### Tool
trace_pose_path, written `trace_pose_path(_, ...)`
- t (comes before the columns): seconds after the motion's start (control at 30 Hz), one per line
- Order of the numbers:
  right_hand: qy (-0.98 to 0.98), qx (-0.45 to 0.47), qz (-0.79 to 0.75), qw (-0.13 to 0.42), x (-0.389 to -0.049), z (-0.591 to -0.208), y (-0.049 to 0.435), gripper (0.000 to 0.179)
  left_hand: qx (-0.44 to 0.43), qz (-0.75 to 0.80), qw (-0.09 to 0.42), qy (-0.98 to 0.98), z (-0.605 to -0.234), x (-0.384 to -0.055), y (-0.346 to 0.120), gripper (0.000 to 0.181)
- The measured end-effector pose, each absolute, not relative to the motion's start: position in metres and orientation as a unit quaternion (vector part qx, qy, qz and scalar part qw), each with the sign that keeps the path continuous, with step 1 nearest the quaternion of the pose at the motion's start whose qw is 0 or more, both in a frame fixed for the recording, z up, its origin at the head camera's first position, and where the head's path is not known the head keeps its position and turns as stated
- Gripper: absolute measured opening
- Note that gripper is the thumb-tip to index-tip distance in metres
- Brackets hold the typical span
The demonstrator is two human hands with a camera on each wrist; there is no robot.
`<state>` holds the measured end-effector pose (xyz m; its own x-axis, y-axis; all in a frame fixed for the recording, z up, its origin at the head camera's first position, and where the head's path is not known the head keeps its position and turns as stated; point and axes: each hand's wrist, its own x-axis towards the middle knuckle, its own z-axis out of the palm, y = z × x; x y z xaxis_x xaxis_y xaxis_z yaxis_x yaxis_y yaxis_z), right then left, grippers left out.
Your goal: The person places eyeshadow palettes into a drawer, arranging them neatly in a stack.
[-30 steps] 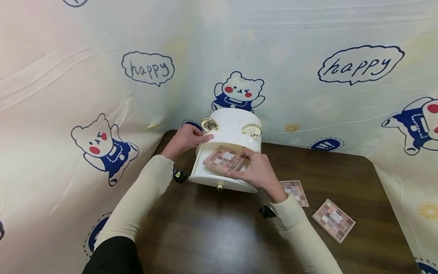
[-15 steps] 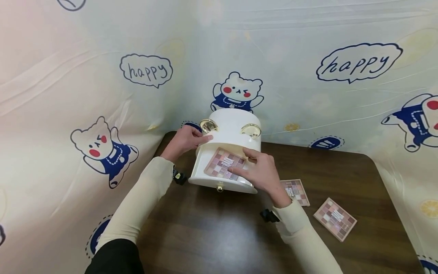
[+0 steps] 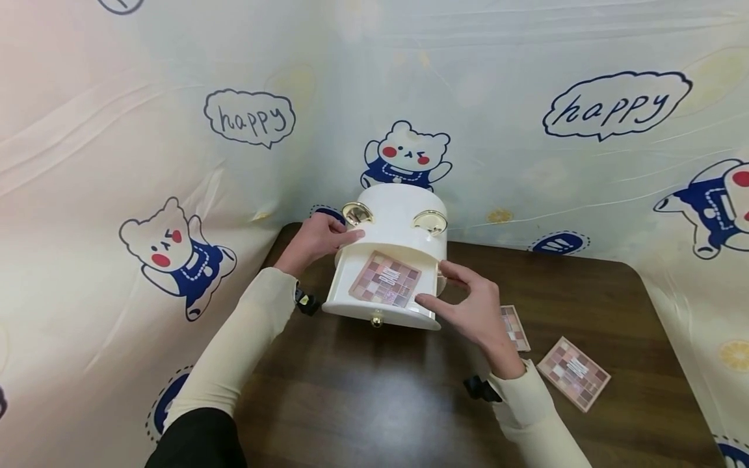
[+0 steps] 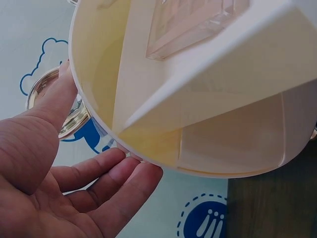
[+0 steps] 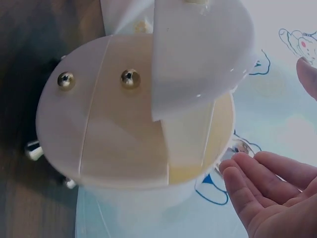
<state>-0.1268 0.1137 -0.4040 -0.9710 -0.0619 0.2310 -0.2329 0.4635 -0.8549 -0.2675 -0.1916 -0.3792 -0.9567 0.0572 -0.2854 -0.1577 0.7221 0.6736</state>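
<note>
We grip the box (image 3: 398, 224) with our left hand (image 3: 316, 242); our right hand (image 3: 475, 307), its grip loosely spread, is beside the drawer (image 3: 351, 310), where a palette (image 3: 386, 281) lies.

Room above the drawer (image 3: 352, 311) — cabinet (image 3: 399, 211) behind, right hand (image 3: 476, 311) at right edge

Backdrop (image 3: 480, 45): "happy" appeared twice, handwritten in dark blue lowercase, once in the left speech bubble (image 3: 249, 118), once in the right speech bubble (image 3: 617, 106). Drawer palette (image 3: 368, 286): bold white capitals slanted across its checkered face, too blurred to read surely. Far-right palette (image 3: 575, 374): similar white lettering, too small to read. Blue roundel (image 3: 558, 244) on the backdrop: white strokes, meaning unclear.
</note>
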Motion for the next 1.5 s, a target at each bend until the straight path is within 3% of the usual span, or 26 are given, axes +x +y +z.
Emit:
trace_pose_path(0.77,-0.858,-0.021,0.511,0.051,-0.101,-0.464,0.180,0.077,-0.031,0.367,0.144,0.918,-0.382,-0.268,-0.193,0.058)
trace_pose_path(1.07,-0.881,-0.076,0.466,0.001,-0.098,-0.489,0.200,0.095,-0.025,0.363,0.145,0.920,-0.382,-0.269,-0.193,0.063)
trace_pose_path(1.5,-0.945,-0.101,0.311,0.028,-0.099,-0.531,0.212,0.117,-0.031,0.366,0.147,0.918,-0.382,-0.269,-0.192,0.064)
